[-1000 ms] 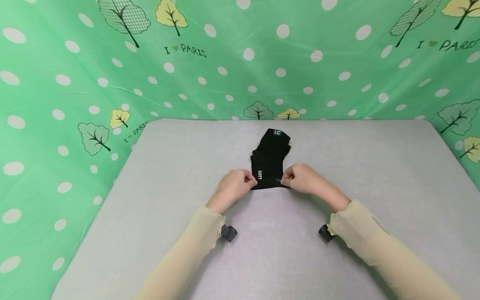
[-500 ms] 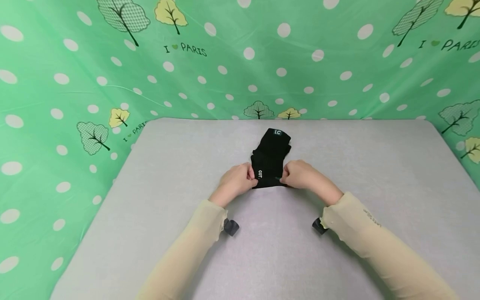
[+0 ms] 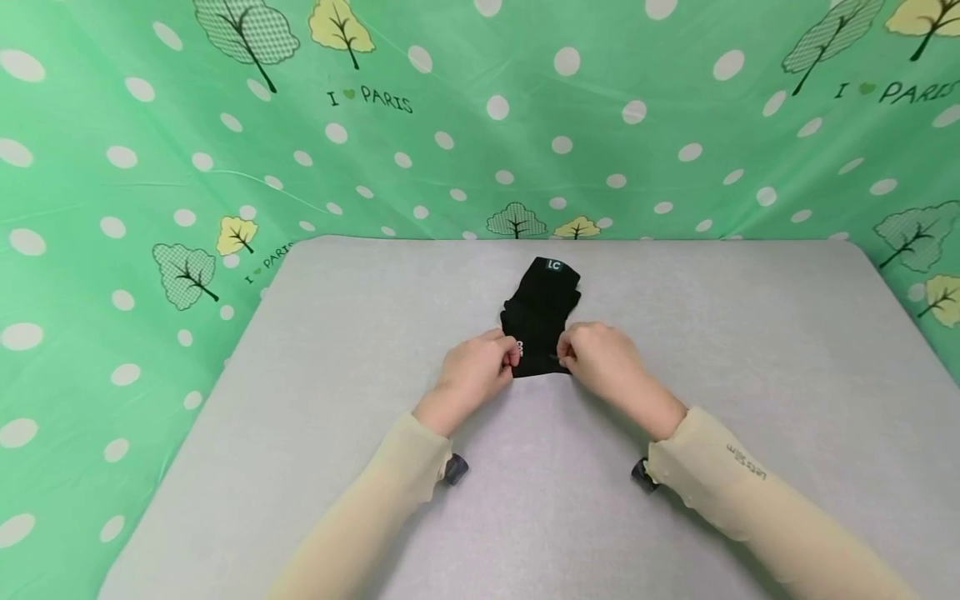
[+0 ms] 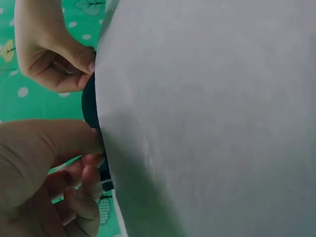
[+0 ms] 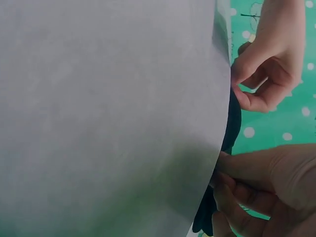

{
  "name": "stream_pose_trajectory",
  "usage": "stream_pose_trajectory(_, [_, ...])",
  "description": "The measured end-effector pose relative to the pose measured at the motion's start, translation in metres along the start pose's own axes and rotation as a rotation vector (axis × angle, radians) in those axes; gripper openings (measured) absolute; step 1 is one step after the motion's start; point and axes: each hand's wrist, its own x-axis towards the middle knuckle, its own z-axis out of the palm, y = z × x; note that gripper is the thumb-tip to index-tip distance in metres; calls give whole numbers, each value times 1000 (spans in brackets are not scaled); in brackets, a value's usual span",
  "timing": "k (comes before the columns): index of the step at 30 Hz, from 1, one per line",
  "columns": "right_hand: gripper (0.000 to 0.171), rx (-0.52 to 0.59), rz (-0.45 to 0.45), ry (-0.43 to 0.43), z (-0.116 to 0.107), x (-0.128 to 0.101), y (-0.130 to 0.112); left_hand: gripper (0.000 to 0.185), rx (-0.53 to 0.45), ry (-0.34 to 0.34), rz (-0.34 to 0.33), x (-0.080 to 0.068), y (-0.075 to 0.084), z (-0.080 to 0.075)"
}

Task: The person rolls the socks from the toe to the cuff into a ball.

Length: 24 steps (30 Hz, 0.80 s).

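Pinching, my left hand [image 3: 477,367] and right hand [image 3: 602,360] grip the black garment [image 3: 542,321] by its near sides on the grey tabletop [image 3: 375,308]; my left has edged inward over white lettering [image 3: 520,345], so I'm probably adjusting that end.

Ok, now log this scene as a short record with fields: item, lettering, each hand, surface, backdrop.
item: black cloth piece, lying flat
lettering: white letters at the far end; more at the near end, partly covered
left hand: pinches the cloth near its near left corner
right hand: pinches it near its near right corner
surface: grey table
backdrop: green sheet with white dots and printed trees
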Motion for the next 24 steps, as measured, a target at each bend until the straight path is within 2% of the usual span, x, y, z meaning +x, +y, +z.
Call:
stream_pose_trajectory(3, [6, -6, -19, 7, -1, -4, 0, 8, 6, -6, -6, -3, 2, -2])
stream_pose_trajectory(5, [4, -13, -29, 3, -2, -6, -1, 14, 4, -14, -9, -4, 3, -3])
stream_pose_trajectory(11, [23, -64, -63, -26, 1, -7, -2, 29, 19, -37, -19, -2, 3, 1])
stream_pose_trajectory(19, [24, -76, -82, -6, 5, -4, 0, 19, -22, -49, -52, 2, -1, 2])
stream_pose_trajectory(24, [20, -25, -75, -18, 4, -3, 3, 14, -42, -53, -85, 4, -4, -1])
